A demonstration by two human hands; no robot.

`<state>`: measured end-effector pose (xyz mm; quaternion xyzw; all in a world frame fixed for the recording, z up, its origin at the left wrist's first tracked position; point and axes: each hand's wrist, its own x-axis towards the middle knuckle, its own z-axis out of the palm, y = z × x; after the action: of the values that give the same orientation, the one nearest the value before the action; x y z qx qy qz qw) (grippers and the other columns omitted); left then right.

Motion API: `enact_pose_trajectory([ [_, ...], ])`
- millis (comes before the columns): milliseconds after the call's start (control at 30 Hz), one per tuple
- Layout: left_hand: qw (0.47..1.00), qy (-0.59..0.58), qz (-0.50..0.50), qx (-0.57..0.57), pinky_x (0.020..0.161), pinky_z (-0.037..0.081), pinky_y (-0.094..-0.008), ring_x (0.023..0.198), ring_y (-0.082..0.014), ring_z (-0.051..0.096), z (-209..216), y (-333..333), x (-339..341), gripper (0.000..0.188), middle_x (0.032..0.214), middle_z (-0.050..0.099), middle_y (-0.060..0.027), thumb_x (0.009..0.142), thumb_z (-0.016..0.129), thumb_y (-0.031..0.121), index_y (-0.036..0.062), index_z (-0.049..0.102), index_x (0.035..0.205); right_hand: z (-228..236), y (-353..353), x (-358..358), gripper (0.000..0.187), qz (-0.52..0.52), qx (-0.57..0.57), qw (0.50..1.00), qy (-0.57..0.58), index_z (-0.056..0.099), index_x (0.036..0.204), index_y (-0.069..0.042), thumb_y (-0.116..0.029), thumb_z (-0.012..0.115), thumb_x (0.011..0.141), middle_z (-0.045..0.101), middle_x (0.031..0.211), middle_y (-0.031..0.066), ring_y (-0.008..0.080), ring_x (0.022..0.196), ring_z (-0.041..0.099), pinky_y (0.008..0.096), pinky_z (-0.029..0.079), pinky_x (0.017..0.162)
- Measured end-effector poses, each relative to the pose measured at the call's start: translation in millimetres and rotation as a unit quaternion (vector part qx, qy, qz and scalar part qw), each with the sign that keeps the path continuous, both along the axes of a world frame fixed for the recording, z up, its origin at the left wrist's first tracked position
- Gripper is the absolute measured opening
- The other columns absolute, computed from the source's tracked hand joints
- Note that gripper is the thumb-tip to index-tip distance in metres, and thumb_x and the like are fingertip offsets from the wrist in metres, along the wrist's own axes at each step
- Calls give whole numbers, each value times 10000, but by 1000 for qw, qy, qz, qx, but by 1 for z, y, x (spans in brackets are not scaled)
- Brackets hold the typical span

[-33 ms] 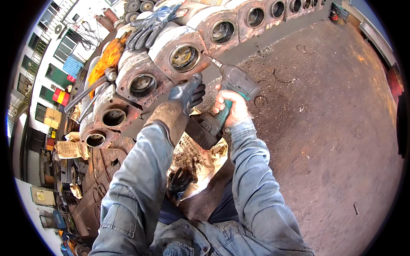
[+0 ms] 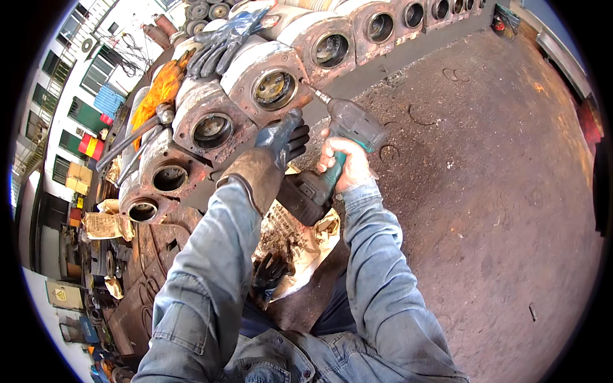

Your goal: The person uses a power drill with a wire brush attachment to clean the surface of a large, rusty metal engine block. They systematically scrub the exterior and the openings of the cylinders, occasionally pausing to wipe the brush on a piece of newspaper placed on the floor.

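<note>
My right hand [image 2: 348, 163], bare, is wrapped round the teal grip of a cordless impact driver [image 2: 357, 121] with a dark battery pack [image 2: 303, 198] below. The driver's bit [image 2: 321, 96] points up and left, its tip at the right edge of the rusty square flange of a thick metal cylinder [image 2: 273, 89]. My left hand [image 2: 274, 143] wears a dirty brown and blue-grey work glove. Its thumb and fingers stretch out just below that flange, beside the driver, and I see nothing in them. Whether the fingers touch the flange, I cannot tell.
More flanged cylinders [image 2: 332, 51] stretch away in a row. On them lie a blue-grey glove [image 2: 233, 41], an orange glove [image 2: 159, 92] and a long-handled hammer [image 2: 137, 134]. A dirt-filled paper sack [image 2: 313, 252] with a black glove [image 2: 270, 271] sits between my legs. Thin rings [image 2: 421, 116] lie on the floor.
</note>
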<state>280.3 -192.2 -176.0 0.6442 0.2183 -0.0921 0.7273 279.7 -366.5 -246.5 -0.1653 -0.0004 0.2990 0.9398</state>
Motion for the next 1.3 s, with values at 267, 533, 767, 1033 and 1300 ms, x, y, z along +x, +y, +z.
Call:
enact_pose_trajectory([
  [267, 935, -148, 107, -303, 966, 484, -473, 1034, -321, 596, -15, -39, 51, 465, 1121, 635, -136, 874, 736, 431, 46, 610, 1102, 5, -21, 0, 305, 3, -26, 1000, -5, 617, 1089, 25, -49, 647, 794, 530, 695, 44, 162, 571, 500, 322, 429, 574],
  [533, 905, -176, 207, -328, 821, 558, -374, 894, -263, 660, -24, -79, 79, 556, 965, 702, -117, 974, 540, 493, -33, 631, 1131, -1, -56, 2, 442, -64, -97, 993, 13, 543, 1224, 68, -61, 639, 812, 556, 705, 68, 181, 577, 514, 350, 453, 590],
  [767, 908, -158, 215, -324, 756, 560, -346, 861, -254, 665, -29, -58, 69, 597, 969, 706, -122, 979, 510, 517, -42, 625, 1152, 20, -67, -7, 365, -83, -63, 995, 11, 613, 1158, 40, -54, 675, 810, 559, 673, 56, 179, 564, 524, 332, 440, 570],
  [1033, 913, -115, 196, -340, 681, 561, -315, 824, -245, 671, -51, -10, 21, 644, 974, 710, -127, 985, 477, 545, -54, 617, 1177, 24, -72, -13, 429, -77, -33, 996, -27, 541, 1229, 43, -85, 637, 831, 541, 694, 62, 181, 581, 517, 346, 453, 578],
  [1300, 901, 1, 259, -348, 576, 554, -276, 780, -233, 675, -95, 42, -92, 722, 990, 714, -138, 984, 437, 595, -69, 604, 1214, 32, -63, -22, 440, -93, -108, 987, -75, 506, 1214, 48, -71, 623, 807, 500, 704, 46, 161, 574, 466, 350, 424, 584],
])
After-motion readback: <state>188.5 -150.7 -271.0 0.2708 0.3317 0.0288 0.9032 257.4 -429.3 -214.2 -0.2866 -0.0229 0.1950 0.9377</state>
